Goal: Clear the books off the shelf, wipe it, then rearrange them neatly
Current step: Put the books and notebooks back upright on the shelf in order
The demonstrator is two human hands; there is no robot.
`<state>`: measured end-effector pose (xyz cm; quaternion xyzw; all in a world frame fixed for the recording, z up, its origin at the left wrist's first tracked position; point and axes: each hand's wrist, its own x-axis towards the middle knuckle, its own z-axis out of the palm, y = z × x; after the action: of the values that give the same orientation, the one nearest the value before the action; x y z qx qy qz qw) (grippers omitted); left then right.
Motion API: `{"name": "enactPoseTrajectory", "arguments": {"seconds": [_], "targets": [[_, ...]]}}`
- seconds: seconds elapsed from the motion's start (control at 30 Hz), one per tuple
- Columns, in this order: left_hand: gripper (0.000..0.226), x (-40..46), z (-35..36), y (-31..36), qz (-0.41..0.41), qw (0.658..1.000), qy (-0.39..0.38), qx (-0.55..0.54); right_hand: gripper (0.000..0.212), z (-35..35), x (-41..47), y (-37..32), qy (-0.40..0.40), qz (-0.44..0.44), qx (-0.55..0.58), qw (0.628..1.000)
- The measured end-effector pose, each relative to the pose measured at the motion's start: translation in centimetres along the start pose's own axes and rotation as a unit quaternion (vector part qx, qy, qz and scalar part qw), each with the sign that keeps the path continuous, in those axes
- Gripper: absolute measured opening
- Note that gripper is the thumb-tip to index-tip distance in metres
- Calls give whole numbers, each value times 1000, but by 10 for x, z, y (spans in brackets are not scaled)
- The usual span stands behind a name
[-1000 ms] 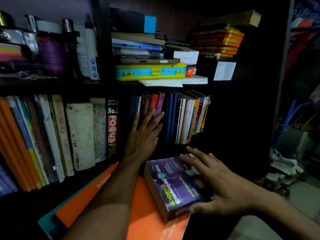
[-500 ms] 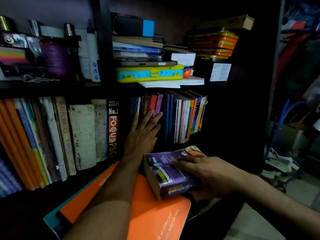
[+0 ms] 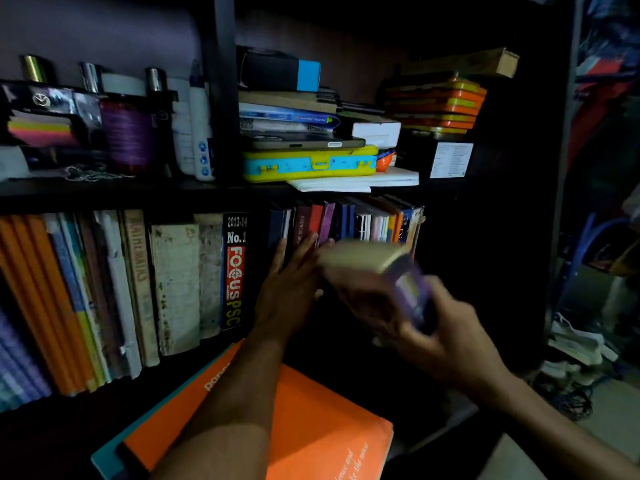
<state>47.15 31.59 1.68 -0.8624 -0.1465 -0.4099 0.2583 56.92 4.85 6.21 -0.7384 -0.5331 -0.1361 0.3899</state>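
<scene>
Right now the right hand [image 3: 446, 327] grips a thick purple book [image 3: 381, 282] in the air, just in front of the row of upright books [image 3: 349, 220] on the right part of the lower shelf [image 3: 138, 194]. Its fingers curl round the purple cover and spine end, while the pale page edge faces up and to the left; the book is blurred, so the exact finger placement cannot be told. The left hand [image 3: 291, 282] lies flat against the spines of the upright row, fingers straight and slightly spread, its tips touching a maroon spine and a red one. Just left of that hand stands a black book marked FOCUS PSC [image 3: 234, 271], and farther left come worn pale volumes [image 3: 176, 285] and orange spines [image 3: 41, 299]. Near the viewer, under the left forearm, an orange book [image 3: 311, 424] lies flat on a teal one. On the upper shelf, far side, a yellow and blue case [image 3: 311, 164] sits under a stack of flat items, with orange tins [image 3: 436, 102] stacked to its right.
</scene>
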Motion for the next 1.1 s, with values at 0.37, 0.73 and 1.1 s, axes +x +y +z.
{"name": "enactPoseTrajectory", "arguments": {"seconds": [0.37, 0.73, 1.1], "targets": [[76, -1, -3, 1, 0, 1000, 25, -12, 47, -15, 61, -21, -56, 109, 46, 991], [80, 2, -1, 7, -24, 999, -37, 18, 15, -27, 108, -3, -356, 145, -24, 923], [80, 3, -9, 7, -49, 998, -23, 29, 50, 8, 165, -11, -445, 107, -105, 883]]}}
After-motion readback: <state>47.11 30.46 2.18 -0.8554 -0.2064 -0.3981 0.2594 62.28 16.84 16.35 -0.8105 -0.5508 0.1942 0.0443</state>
